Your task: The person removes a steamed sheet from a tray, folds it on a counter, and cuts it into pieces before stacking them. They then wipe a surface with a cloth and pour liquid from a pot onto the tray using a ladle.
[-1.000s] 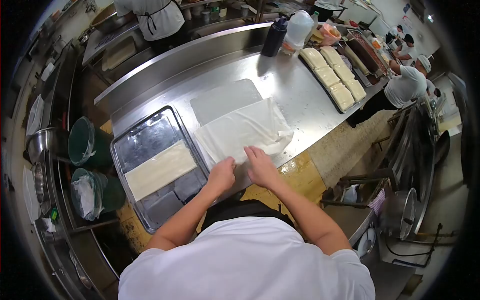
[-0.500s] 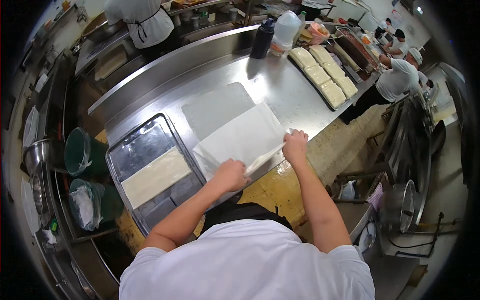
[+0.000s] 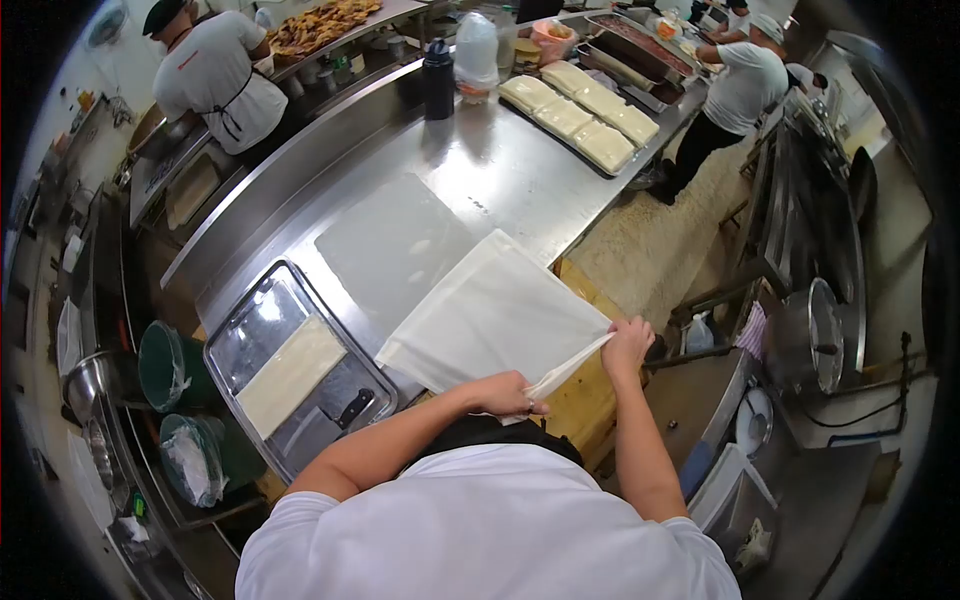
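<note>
Sheet [image 3: 490, 315] now drawn nearer, partly off the table [image 3: 525, 185] — left hand [image 3: 503, 393] and right hand [image 3: 628, 344] pinching its near edge.

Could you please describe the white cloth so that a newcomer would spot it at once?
Find the big steel table, then the shiny tray at its left end. To the tray's right, the white cloth reaches past the table's near edge, its near side held by the left hand and right hand. Unlike the narrow slab in the tray, it is wide and hand-held.
</note>
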The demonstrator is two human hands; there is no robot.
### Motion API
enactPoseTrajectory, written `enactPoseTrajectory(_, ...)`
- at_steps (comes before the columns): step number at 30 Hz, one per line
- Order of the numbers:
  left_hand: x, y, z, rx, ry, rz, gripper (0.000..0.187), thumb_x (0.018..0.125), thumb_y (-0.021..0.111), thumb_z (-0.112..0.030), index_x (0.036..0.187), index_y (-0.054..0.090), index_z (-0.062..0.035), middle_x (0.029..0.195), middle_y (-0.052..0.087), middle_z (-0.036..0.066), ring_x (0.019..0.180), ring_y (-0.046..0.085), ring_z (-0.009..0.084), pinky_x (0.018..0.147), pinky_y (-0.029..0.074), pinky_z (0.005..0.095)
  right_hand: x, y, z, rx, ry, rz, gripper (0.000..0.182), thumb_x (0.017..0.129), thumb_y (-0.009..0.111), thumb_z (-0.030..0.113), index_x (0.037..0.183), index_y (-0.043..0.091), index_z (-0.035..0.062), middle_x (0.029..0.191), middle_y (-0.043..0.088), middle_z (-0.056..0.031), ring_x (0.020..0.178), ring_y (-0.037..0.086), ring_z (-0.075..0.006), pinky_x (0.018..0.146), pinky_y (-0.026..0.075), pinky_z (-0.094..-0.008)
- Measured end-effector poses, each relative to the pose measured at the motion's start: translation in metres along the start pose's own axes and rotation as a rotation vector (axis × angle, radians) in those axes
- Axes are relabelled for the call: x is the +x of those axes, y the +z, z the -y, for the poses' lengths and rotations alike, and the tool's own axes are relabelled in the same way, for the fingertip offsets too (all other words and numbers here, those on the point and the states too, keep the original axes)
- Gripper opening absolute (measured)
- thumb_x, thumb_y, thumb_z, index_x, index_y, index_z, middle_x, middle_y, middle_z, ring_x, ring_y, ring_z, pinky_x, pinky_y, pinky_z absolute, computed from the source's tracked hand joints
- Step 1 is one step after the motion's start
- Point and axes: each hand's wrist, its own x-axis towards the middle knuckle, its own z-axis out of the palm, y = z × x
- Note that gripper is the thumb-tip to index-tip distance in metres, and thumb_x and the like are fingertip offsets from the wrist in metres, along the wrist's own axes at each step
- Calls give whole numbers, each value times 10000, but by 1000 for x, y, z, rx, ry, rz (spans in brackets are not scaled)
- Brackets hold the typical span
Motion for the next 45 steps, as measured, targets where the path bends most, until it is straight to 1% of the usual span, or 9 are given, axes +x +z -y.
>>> enactPoseTrajectory(12, 9, 75, -60, -417, 52, 132, 413, 993, 669, -441, 1054, 743, -39, 888, 689, 36, 843, 586, 102, 779, 482, 291, -37, -69, -88, 120, 157, -194, 62, 762, 682, 92, 745, 624, 102, 917, 584, -108, 955, 538, -369, 841, 420, -469)
enactPoseTrajectory(16, -3, 58, -73, 383, 72, 66, 353, 1058, 541, -316, 1158, 692, -13, 974, 739, 137, 926, 667, 140, 840, 524, 330, -56, -107, -103, 152, 153, -294, 54, 765, 647, 58, 755, 595, 68, 875, 591, -124, 916, 535, -367, 802, 425, -467)
enactPoseTrajectory(19, -13, 25, -90, 450, -180, 25, 294, 1021, 514, -148, 1219, 691, -22, 1021, 743, 151, 978, 688, 163, 855, 541, 321, -75, -139, -93, 218, 189, -287, 38, 745, 589, -3, 765, 575, 27, 854, 589, -145, 882, 531, -374, 786, 426, -460)
enactPoseTrajectory(26, 28, -13, -39, -343, 345, -234, 473, 933, 425, 64, 1342, 648, -19, 1156, 711, 148, 1068, 676, 231, 913, 557, 393, -192, -148, -10, 398, 494, -103, 149, 708, 554, -40, 837, 617, -4, 850, 617, -231, 857, 613, -455, 759, 491, -511)
enactPoseTrajectory(27, 32, -11, -39, -527, 344, -189, 482, 923, 412, 76, 1330, 653, -17, 1187, 695, 160, 1091, 665, 250, 956, 542, 397, -207, -142, 7, 349, 494, -45, 68, 743, 557, -14, 791, 603, 2, 811, 614, -245, 783, 605, -454, 673, 470, -493)
enactPoseTrajectory(31, 46, 13, -47, -1113, 276, 77, 322, 917, 428, 10, 1113, 683, -14, 1084, 677, 155, 1026, 663, 281, 975, 536, 416, -240, -150, 64, 513, 607, 555, 373, 796, 661, 93, 1156, 683, -1, 1088, 668, -274, 1047, 641, -437, 910, 521, -462)
enactPoseTrajectory(37, 52, 87, -57, -671, 235, 551, 261, 887, 430, -120, 968, 664, -39, 899, 625, 83, 783, 607, 208, 784, 510, 351, -245, -190, 99, 597, 804, 21, 696, 764, 723, 39, 1425, 506, 14, 1356, 598, -171, 1196, 630, -316, 1002, 507, -403)
enactPoseTrajectory(40, 11, 112, -89, -320, 340, 780, 327, 846, 441, -160, 1004, 683, -8, 976, 657, 108, 881, 614, 204, 818, 495, 323, -256, -195, 93, 600, 526, -149, 660, 774, 775, 67, 1389, 543, 6, 1467, 522, -190, 1266, 580, -343, 1013, 495, -442)
enactPoseTrajectory(45, -34, 121, -145, -439, 181, 1195, 432, 901, 464, -256, 1123, 673, 49, 1107, 691, 153, 1008, 661, 260, 917, 522, 372, -327, -191, 99, 734, 745, 44, 458, 828, 796, 245, 1211, 674, 26, 1183, 688, -185, 1081, 673, -329, 924, 522, -421)
